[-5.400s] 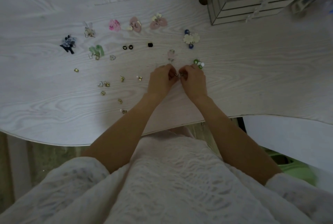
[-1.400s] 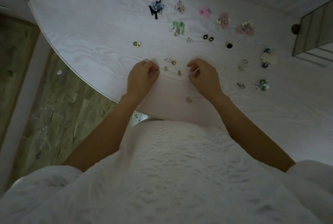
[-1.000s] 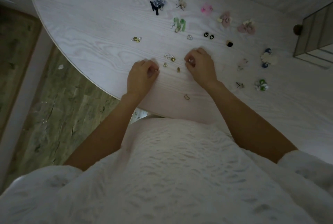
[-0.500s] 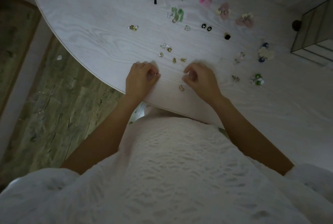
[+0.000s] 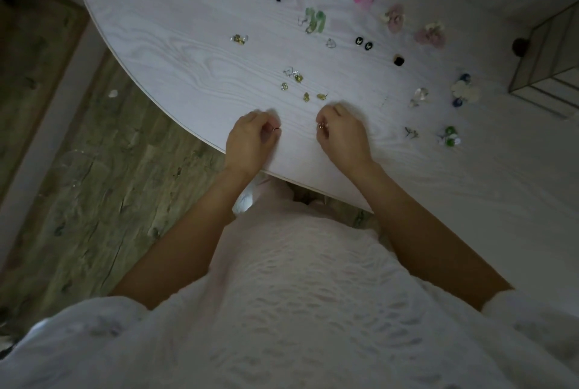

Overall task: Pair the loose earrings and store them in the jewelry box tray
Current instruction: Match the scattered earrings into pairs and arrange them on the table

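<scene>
In the head view, a tiny gold-toned earring (image 5: 321, 126) is pinched in the curled fingers of the right hand (image 5: 343, 135) near the desk's (image 5: 175, 44) front edge. Another small piece (image 5: 277, 129), too small to identify, is pinched by the left hand (image 5: 250, 138). Small gold earrings (image 5: 305, 96) lie just beyond; the jewelry box (image 5: 551, 56) stands at the right edge.

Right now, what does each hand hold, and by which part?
The left hand pinches a small earring at its fingertips. The right hand pinches another small earring. Which part is gripped cannot be told.
</scene>
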Tool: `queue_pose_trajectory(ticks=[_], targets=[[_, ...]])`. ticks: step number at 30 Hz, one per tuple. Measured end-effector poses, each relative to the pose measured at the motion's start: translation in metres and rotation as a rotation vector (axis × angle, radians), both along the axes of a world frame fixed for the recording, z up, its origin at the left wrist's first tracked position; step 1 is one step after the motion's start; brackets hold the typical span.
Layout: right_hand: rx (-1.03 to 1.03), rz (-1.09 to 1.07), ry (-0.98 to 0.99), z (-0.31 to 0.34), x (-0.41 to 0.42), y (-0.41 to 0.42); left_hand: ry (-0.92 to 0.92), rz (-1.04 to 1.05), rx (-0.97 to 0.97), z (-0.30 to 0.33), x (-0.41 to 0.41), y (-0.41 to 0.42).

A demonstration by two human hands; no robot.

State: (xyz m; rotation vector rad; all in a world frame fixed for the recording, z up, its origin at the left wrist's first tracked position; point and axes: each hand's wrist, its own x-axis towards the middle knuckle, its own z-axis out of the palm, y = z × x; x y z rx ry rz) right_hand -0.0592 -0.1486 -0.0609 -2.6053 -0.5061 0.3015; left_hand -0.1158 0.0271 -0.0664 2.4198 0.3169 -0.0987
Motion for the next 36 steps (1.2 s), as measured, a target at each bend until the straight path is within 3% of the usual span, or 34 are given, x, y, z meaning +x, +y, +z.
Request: queue_pose_trajectory(ticks=[8, 12, 17, 23, 36], targets=[[0.025, -0.040, -0.096, -0.004, 0.018, 0.010, -0.007, 0.026, -0.032, 0.003, 0.013, 0.012], [0.018, -0.010, -0.052, -0.003, 0.012, 0.005, -0.093, -0.101, 0.053, 0.004, 0.022, 0.010], [0.077, -0.188, 0.058, 0.000, 0.010, -0.014, -0.217, -0.312, 0.208, 0.005, 0.056, -0.010], [0.209, -0.405, 0.152, -0.004, 0.020, -0.018, -0.230, -0.443, 0.294, 0.000, 0.084, -0.031], [0.203, -0.386, 0.144, -0.003, 0.027, -0.013, -0.209, -0.311, 0.185, -0.006, 0.084, -0.019]])
